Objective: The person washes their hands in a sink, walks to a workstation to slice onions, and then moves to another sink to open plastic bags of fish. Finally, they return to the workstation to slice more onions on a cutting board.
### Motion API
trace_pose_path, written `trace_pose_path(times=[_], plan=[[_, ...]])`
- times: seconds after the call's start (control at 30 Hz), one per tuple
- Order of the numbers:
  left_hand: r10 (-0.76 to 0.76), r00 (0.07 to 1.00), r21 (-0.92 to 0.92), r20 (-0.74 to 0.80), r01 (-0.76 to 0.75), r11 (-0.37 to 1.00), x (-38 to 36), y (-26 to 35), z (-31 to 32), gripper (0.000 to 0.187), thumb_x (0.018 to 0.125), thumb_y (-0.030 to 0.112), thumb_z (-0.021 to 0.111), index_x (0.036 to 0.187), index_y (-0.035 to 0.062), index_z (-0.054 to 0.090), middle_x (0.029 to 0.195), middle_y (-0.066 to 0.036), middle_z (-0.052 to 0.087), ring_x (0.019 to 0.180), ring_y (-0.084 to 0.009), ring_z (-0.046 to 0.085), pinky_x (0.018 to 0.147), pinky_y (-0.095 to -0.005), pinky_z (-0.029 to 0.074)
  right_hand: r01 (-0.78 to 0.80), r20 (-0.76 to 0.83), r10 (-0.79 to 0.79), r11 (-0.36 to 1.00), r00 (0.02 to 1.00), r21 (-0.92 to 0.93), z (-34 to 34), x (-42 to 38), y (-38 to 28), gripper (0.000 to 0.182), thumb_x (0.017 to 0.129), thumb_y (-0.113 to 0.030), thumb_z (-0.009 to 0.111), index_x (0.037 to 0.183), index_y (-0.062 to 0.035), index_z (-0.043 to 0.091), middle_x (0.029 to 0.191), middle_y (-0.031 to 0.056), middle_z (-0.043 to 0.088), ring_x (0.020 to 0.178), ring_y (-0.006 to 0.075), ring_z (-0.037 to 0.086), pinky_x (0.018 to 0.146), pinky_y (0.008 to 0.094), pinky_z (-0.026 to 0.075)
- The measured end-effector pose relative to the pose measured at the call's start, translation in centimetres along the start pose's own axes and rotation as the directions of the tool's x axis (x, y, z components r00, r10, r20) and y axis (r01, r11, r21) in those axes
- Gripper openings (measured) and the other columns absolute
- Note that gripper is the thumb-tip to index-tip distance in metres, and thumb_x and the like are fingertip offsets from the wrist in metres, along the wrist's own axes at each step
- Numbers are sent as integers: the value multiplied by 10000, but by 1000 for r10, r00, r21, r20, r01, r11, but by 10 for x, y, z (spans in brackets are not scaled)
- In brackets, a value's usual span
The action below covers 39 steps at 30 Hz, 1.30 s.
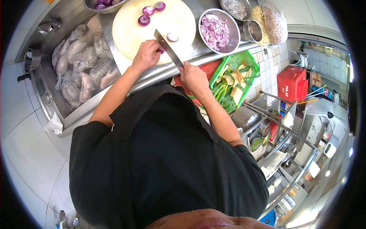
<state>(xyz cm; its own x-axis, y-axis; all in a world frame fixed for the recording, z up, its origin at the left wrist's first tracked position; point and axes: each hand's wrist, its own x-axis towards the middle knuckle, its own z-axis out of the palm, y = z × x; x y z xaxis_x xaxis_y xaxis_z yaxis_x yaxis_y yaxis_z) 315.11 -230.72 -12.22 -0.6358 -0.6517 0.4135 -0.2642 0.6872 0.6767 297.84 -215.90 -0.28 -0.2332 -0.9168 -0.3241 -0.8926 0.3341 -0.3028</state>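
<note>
My right hand (pixel 195 78) is wrapped round the handle of a kitchen knife (pixel 170 49), whose broad blade points up and left over the round cream cutting board (pixel 126 32). My left hand (pixel 146 56) has its fingers curled down on a piece of red onion (pixel 161 50), close to the left side of the blade. Right of the blade lies a peeled onion half (pixel 172 37). Farther back on the board are several red onion pieces (pixel 143 20). A steel bowl (pixel 199 36) of sliced red onion (pixel 215 32) stands to the right.
At left, a steel sink (pixel 57 110) holds bagged, frozen-looking meat (pixel 85 59). A bowl of onions (pixel 108 10) sits behind. Beyond the sliced onion stand small steel bowls (pixel 253 31) and filled plastic bags (pixel 275 24). A green basket (pixel 252 63) of leafy vegetables is below, near a metal rack (pixel 282 147).
</note>
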Motion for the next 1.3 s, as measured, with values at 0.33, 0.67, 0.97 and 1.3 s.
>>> trace_pose_path(times=[0.33, 0.67, 0.97, 1.3], plan=[[-30, 1000, 14, -8, 30, 999, -6, 2, 4, 246, 768, 61, 727, 1000, 41, 651, 1077, -133, 643, 1067, -332, 609, 946, -422, 468, 5, 47, -4, 1000, 999, -13, 20, 9, 5, 277, 1004, -270, 570, 965, -2, 627, 833, 273, 708, 814, 454, 712, 748, 560, 562], [-34, 999, -13, -42, 33, 999, -8, 0, 5, 235, 773, 45, 732, 999, 26, 667, 1050, -145, 653, 1051, -344, 616, 934, -415, 486, 16, 39, -16, 1000, 999, -3, 21, 2, 9, 277, 996, -275, 570, 976, -8, 640, 836, 257, 716, 813, 447, 718, 752, 548, 573], [-218, 946, 249, 240, 157, 956, 16, 16, -11, 317, 832, 149, 738, 1117, 25, 676, 1050, -174, 687, 1077, -335, 648, 888, -405, 525, -101, 114, 89, 990, 989, 100, 4, 25, 29, 363, 994, -332, 580, 1074, 14, 657, 1019, 289, 708, 1014, 471, 676, 909, 563, 518], [-139, 980, -20, 143, 143, 990, 6, 19, -20, 252, 840, 12, 685, 1091, 30, 666, 1017, -124, 677, 991, -323, 664, 861, -384, 536, -109, 71, 100, 986, 992, 127, 22, 13, 10, 334, 999, -306, 567, 1071, 9, 650, 958, 296, 710, 945, 478, 691, 870, 565, 538]])
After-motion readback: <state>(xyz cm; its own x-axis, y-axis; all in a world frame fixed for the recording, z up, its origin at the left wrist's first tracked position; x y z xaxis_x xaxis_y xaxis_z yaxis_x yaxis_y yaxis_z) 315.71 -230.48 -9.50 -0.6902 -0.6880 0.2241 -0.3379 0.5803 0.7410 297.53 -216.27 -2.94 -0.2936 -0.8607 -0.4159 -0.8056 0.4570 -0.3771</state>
